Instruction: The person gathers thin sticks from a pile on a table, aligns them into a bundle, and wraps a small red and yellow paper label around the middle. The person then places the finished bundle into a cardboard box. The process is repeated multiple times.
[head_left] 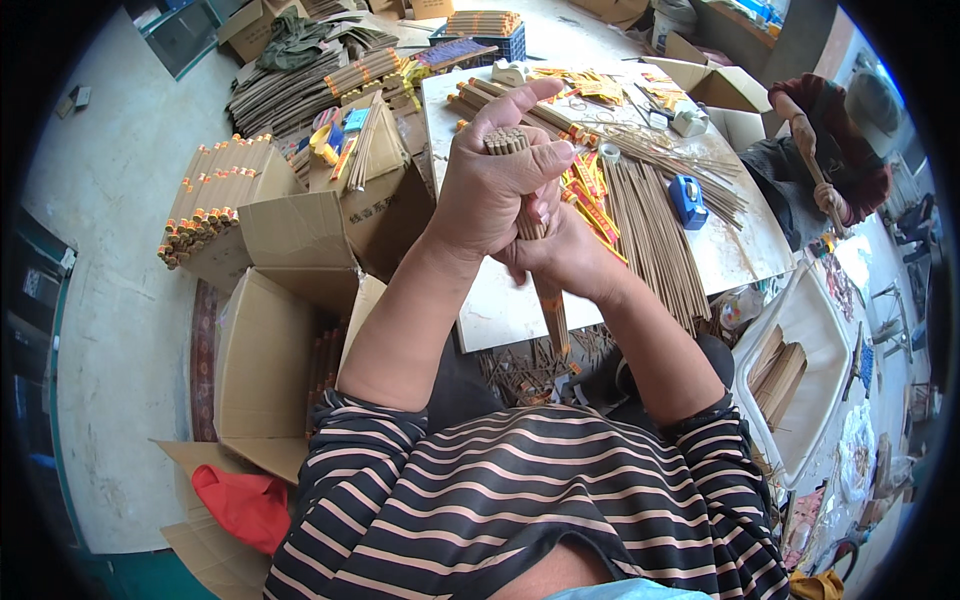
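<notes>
Our left hand [490, 190] fingers wrap the top of a stick bundle [507, 141]; our right hand [560, 250] grips it lower, above the white surface [500, 300]. Yellow-red paper labels [592, 205] lie beside loose sticks [655, 235]; brown cardboard boxes [270, 350] stand left.

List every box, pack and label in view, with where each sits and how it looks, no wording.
Open brown cardboard boxes: on the floor, person's left.
Wrapped stick packs: brown tubes with orange ends, stacked on a box, far left.
Red and yellow label strips: on the table, beside loose sticks.
Blue crate: far end, holding packs.
White tray: right, holding sticks.
</notes>
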